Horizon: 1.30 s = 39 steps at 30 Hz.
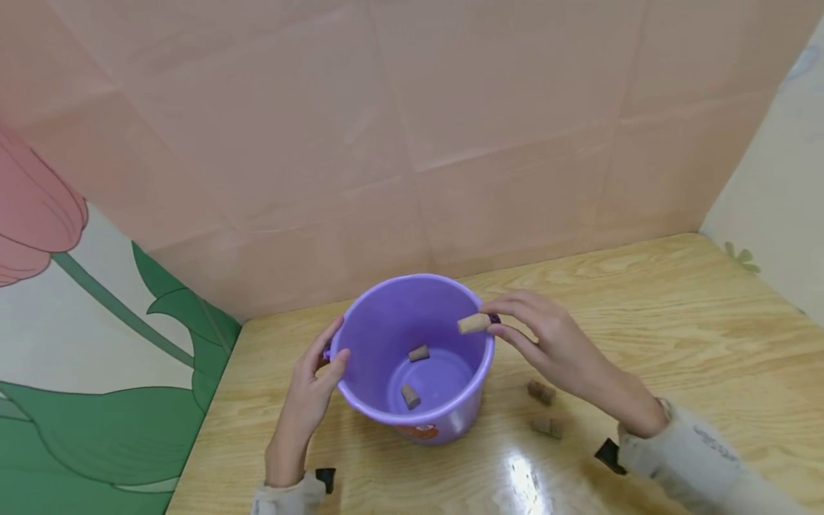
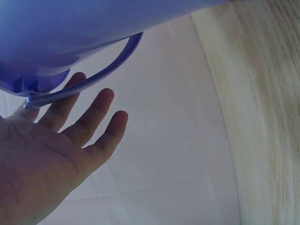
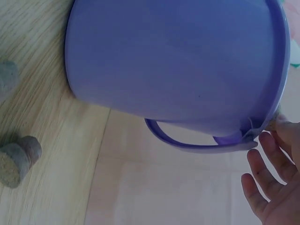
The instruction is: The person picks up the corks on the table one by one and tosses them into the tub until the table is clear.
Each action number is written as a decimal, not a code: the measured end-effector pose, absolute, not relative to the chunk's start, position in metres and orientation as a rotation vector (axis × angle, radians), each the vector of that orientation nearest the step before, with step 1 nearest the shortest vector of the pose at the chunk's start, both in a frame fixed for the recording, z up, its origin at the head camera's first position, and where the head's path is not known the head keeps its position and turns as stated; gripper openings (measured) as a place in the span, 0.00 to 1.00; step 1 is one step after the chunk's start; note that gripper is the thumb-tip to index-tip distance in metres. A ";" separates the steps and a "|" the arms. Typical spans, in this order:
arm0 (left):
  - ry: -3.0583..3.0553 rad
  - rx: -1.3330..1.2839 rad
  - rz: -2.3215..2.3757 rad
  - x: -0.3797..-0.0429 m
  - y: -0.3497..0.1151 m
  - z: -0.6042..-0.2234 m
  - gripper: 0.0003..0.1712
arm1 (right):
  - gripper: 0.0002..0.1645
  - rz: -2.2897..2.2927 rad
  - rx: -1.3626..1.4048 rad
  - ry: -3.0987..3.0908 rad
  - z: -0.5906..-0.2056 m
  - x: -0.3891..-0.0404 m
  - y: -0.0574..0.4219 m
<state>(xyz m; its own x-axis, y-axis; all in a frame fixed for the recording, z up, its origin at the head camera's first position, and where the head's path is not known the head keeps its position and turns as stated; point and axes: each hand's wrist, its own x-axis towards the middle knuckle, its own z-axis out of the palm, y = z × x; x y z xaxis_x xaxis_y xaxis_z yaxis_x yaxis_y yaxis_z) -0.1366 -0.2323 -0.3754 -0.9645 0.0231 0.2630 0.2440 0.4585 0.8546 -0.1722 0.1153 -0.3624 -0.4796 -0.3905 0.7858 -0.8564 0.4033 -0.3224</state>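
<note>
A purple bucket (image 1: 444, 411) stands on the table, its open top facing my view. My left hand (image 1: 309, 393) holds its left rim, thumb over the edge. In the left wrist view the other fingers (image 2: 96, 117) spread loosely outside, beside the bucket's handle (image 2: 105, 70). Over the right rim, my right hand (image 1: 553, 343) pinches a cork (image 1: 474, 324) between thumb and fingertips, its pale end pointing into the bucket. Two more corks, one upper (image 1: 418, 353) and one lower (image 1: 410, 396), lie inside on the bottom.
Two corks, one nearer the bucket (image 1: 541, 392) and one closer to me (image 1: 547, 428), lie on the wooden table (image 1: 682, 322) right of the bucket. A pink-covered wall (image 1: 412, 143) rises behind. Green painted leaves (image 1: 96, 443) show on the left wall.
</note>
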 end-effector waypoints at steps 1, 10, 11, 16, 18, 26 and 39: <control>-2.494 -0.233 -1.512 -0.137 -0.232 -0.375 0.29 | 0.20 0.982 1.067 -2.049 -0.362 -0.172 0.114; -2.485 -0.252 -1.504 -0.136 -0.232 -0.374 0.29 | 0.17 0.967 1.086 -2.080 -0.361 -0.171 0.106; -2.484 -0.253 -1.504 -0.136 -0.232 -0.374 0.29 | 0.16 0.967 1.092 -2.082 -0.361 -0.170 0.105; -2.489 -0.253 -1.519 -0.136 -0.233 -0.373 0.29 | 0.23 0.986 1.132 -2.102 -0.360 -0.169 0.100; -2.491 -0.254 -1.525 -0.136 -0.233 -0.373 0.29 | 0.24 0.992 1.135 -2.115 -0.360 -0.168 0.098; -2.492 -0.231 -1.509 -0.137 -0.232 -0.375 0.29 | 0.20 1.017 1.119 -2.165 -0.359 -0.166 0.094; -2.497 -0.221 -1.527 -0.138 -0.232 -0.376 0.29 | 0.19 1.079 1.067 -2.260 -0.361 -0.165 0.089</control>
<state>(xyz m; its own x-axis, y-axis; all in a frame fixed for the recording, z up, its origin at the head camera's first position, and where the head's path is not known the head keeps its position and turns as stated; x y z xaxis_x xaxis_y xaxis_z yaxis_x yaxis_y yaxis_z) -0.1383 -0.2320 -0.3759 -0.9676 0.0204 0.2518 0.2335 0.4532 0.8603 -0.1653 0.0887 -0.3605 -0.6193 -0.4615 0.6352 -0.7841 0.4054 -0.4700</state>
